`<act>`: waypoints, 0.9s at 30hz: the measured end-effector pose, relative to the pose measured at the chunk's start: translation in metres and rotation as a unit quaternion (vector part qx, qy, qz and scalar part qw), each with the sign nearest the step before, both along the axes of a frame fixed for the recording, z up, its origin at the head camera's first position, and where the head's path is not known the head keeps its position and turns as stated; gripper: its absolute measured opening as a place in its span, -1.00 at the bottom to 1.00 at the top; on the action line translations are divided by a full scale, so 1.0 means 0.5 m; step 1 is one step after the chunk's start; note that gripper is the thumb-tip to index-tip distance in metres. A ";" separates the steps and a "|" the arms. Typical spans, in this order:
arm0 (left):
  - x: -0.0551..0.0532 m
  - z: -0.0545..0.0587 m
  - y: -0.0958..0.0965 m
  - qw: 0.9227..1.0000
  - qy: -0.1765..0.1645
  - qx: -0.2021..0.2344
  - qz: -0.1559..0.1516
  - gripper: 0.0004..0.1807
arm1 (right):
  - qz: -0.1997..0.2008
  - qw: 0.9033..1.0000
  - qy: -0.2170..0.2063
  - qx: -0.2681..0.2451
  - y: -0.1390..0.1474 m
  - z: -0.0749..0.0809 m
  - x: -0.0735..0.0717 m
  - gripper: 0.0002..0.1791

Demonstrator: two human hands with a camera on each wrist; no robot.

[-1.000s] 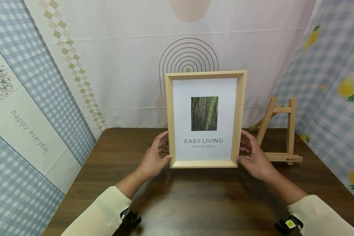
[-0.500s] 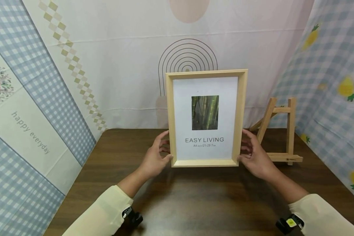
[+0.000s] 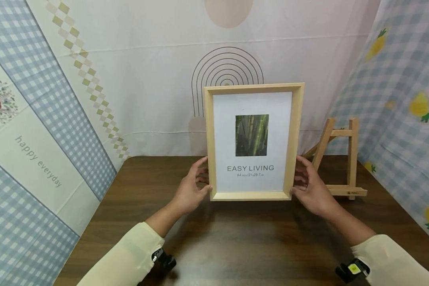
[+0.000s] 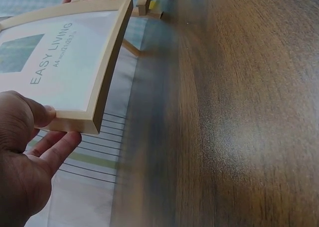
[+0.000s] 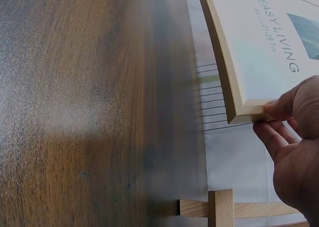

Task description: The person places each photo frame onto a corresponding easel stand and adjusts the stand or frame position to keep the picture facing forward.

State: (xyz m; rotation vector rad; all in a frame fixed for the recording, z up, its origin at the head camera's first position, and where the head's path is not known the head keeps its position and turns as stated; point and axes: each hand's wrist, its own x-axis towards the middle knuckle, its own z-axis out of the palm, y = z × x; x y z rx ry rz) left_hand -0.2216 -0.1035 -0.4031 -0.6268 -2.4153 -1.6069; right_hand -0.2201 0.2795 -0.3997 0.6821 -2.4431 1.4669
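Observation:
A light wooden picture frame point(image 3: 254, 196) stands upright between my hands, held above the table. Its white insert shows a bamboo photo and the words "EASY LIVING". My left hand point(image 3: 191, 190) pinches the lower left side, thumb at the front and fingers behind. On the lower right side my right hand point(image 3: 312, 192) grips the same way. Both wrist views show the frame's lower corners apart from the tabletop, with the thumb point(image 4: 47, 112) on the front edge. Just right of my right hand stands a small wooden easel point(image 3: 352, 159), partly hidden behind that hand.
The dark wooden table point(image 3: 243, 242) stretches beneath the frame. A pale cloth point(image 3: 157, 91) with printed arches hangs behind it. Blue checked cloths hang at the left and right sides.
Both hands have carried the picture frame slightly to the right and a little upward. The easel has stayed where it was.

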 end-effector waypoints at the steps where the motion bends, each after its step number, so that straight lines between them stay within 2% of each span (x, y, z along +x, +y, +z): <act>1: 0.000 0.001 0.001 1.000 -0.001 0.000 0.000 -0.01 | 0.000 1.000 0.002 -0.001 0.000 0.000 0.000 0.10; 19: -0.014 0.005 0.016 1.000 0.010 -0.002 -0.009 -0.01 | -0.020 1.000 -0.001 0.009 0.011 0.012 -0.003 0.09; 27: -0.016 0.003 0.023 1.000 0.026 -0.003 -0.015 -0.02 | -0.015 1.000 -0.003 0.017 0.018 0.013 -0.002 0.12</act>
